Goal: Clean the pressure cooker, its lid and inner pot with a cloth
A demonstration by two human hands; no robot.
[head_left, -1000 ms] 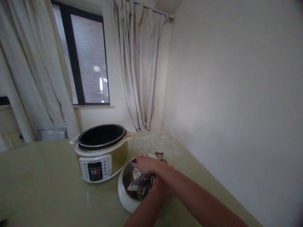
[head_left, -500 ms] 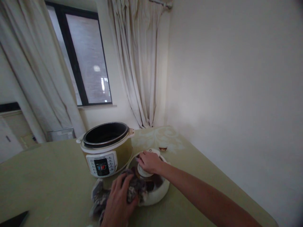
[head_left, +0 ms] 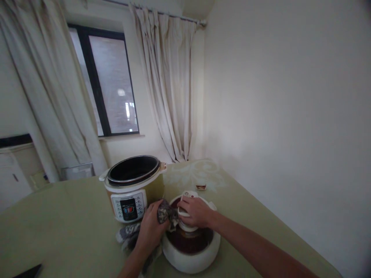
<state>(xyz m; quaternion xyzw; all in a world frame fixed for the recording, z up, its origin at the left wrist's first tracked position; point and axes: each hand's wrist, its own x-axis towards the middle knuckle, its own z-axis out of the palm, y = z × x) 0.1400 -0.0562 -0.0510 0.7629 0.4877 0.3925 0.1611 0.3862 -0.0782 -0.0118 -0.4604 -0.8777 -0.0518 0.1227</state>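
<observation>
A pressure cooker lid (head_left: 191, 260), with a white rim and a dark reddish-brown top, is over the green table. My right hand (head_left: 197, 211) is closed around the white handle at its centre. My left hand (head_left: 150, 227) grips a bunched grey patterned cloth (head_left: 164, 211) against the lid's left side, close to the handle. Part of the cloth hangs down to the left of my wrist. Just behind stands the electric pressure cooker (head_left: 130, 204), lidless, its dark inner pot (head_left: 135, 170) showing. My fingers hide part of the handle.
The green table (head_left: 72, 224) runs up to the white wall on the right. A small brown-and-white packet (head_left: 201, 187) lies beyond the lid. A dark flat object (head_left: 29, 271) sits at the lower left edge. Curtains (head_left: 174, 85) and a window are behind.
My left hand has brought the cloth up and in toward the lid's handle. The lid appears lower and further right, my right hand still on its handle. The view has tilted upward slightly.
</observation>
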